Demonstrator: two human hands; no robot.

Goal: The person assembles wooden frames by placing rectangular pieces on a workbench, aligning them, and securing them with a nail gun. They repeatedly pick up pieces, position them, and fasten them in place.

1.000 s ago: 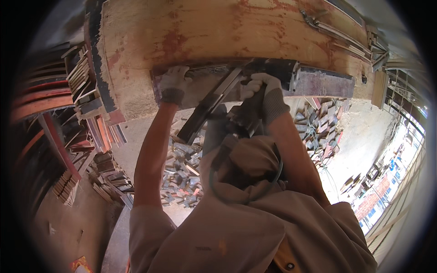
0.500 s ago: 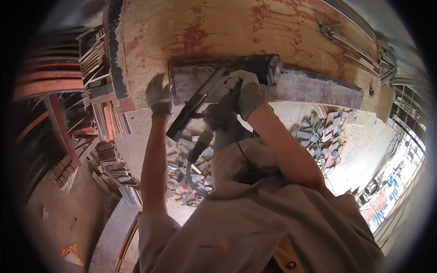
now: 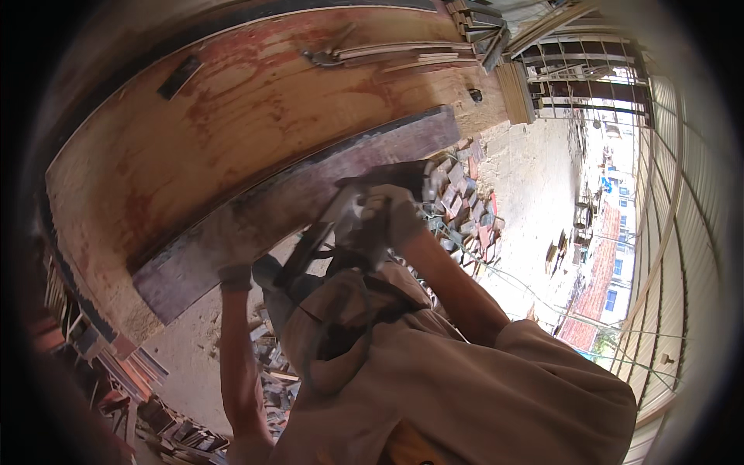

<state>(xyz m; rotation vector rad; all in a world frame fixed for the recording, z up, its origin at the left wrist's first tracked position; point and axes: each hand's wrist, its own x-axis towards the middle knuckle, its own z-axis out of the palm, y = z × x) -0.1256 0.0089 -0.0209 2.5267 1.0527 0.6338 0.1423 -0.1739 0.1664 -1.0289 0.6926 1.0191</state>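
Observation:
My right hand [image 3: 397, 211], in a pale glove with a knitted cuff, is wrapped round the handle of a nail gun [image 3: 311, 246]. The gun's long dark magazine slants down to the left in front of my body, and its hose loops at my waist. A long purple-brown board [image 3: 310, 186] lies along the near edge of the stained plywood worktable [image 3: 225, 124]. My left hand [image 3: 234, 270], also gloved, is over the board's left part, its fingers smeared by motion; whether it presses on the board I cannot tell.
A hammer [image 3: 322, 58] lies beside thin wood strips [image 3: 411, 50] at the worktable's far side. A small dark block [image 3: 180, 76] rests at its far left. Wood offcuts [image 3: 469, 186] cover the ground below. Stacked strips [image 3: 128, 364] stand at lower left, corrugated sheeting [image 3: 666, 232] at right.
My view has swung to the right. The nail gun, still in my right hand, has drawn back from over the board toward my body. My left hand has moved over the board's left part.

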